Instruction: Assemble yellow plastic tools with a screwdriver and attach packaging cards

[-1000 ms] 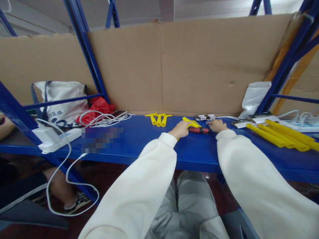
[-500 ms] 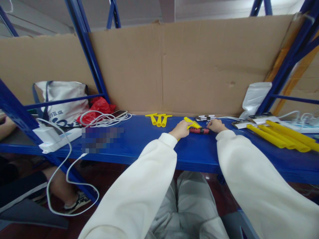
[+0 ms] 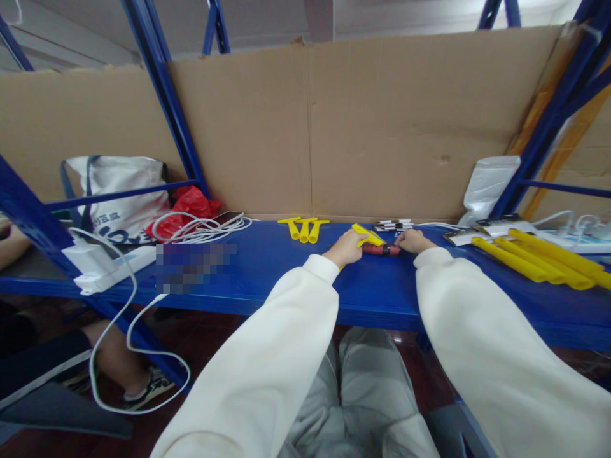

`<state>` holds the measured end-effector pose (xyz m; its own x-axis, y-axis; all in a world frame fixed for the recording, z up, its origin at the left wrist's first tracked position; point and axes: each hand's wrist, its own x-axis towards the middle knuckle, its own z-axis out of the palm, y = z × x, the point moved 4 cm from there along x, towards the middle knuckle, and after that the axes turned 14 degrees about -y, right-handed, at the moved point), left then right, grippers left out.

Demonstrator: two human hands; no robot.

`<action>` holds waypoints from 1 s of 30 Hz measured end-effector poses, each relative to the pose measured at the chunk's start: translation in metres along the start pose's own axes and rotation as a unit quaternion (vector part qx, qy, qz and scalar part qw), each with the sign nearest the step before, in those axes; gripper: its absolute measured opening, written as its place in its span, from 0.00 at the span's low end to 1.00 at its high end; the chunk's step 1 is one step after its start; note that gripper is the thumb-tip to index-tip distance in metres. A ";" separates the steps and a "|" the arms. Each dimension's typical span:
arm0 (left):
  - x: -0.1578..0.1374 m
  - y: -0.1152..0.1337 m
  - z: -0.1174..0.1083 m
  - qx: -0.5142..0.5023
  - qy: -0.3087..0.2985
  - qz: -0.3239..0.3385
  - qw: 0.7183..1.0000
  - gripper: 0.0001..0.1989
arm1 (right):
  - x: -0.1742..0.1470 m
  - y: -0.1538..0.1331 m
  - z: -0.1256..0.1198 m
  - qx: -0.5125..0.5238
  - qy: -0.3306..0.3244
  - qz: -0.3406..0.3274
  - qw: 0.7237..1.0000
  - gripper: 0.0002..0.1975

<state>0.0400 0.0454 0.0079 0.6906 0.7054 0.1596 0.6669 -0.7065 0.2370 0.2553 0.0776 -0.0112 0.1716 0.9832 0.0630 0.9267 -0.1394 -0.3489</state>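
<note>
My left hand [image 3: 348, 249] is closed around a yellow T-shaped plastic piece [image 3: 370, 235], its wide end pointing to the right. Just beneath that end, a red-and-black tool [image 3: 382, 250], which looks like a screwdriver handle, lies on the blue tabletop [image 3: 277, 273]. My right hand [image 3: 413, 242] is closed in a pinch at the tool's right end; whatever is between its fingertips is too small to make out. Three similar yellow T-shaped pieces [image 3: 304, 231] lie in a row at the back, left of my hands.
Small black-and-white sticks [image 3: 393, 225] lie behind my hands. Several long yellow tubes [image 3: 534, 259] rest at the right, beside a white plastic bag [image 3: 491, 184]. Leftward are coiled white cable [image 3: 205, 228], a power strip [image 3: 119, 270] and a cloth bag [image 3: 119, 191]. Another person's leg [image 3: 112, 356] shows lower left.
</note>
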 end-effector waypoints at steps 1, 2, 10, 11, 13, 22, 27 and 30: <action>0.000 0.000 0.000 0.001 0.000 0.000 1.000 0.24 | -0.001 0.000 0.000 -0.007 -0.017 0.024 1.000 0.03; 0.000 0.000 0.000 0.001 0.001 -0.001 1.000 0.24 | -0.002 -0.002 -0.001 -0.007 -0.024 0.036 0.999 0.03; 0.002 -0.001 0.002 -0.005 0.016 0.013 1.000 0.24 | -0.011 -0.047 -0.009 0.208 -0.013 -0.147 0.967 0.04; 0.002 -0.001 0.002 -0.005 0.016 0.009 1.000 0.24 | -0.013 -0.052 -0.007 0.220 -0.028 -0.160 0.962 0.03; 0.001 -0.001 0.001 -0.005 0.017 0.000 1.000 0.25 | -0.017 -0.060 -0.005 0.221 -0.048 -0.177 0.958 0.04; 0.000 -0.001 0.000 -0.008 0.022 -0.010 1.000 0.25 | -0.024 -0.066 -0.004 0.191 -0.040 -0.200 0.960 0.06; 0.000 -0.001 0.000 -0.013 0.027 -0.011 0.999 0.26 | -0.022 -0.063 0.000 0.254 -0.046 -0.174 0.950 0.05; 0.001 -0.001 0.000 -0.016 0.028 -0.009 0.999 0.26 | -0.021 -0.062 0.003 0.313 -0.044 -0.150 0.937 0.02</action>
<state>0.0399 0.0464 0.0078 0.6612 0.7205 0.2091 0.6688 -0.6923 0.2708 0.1931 0.0657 0.0063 -0.1189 0.9767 0.1786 0.5470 0.2146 -0.8091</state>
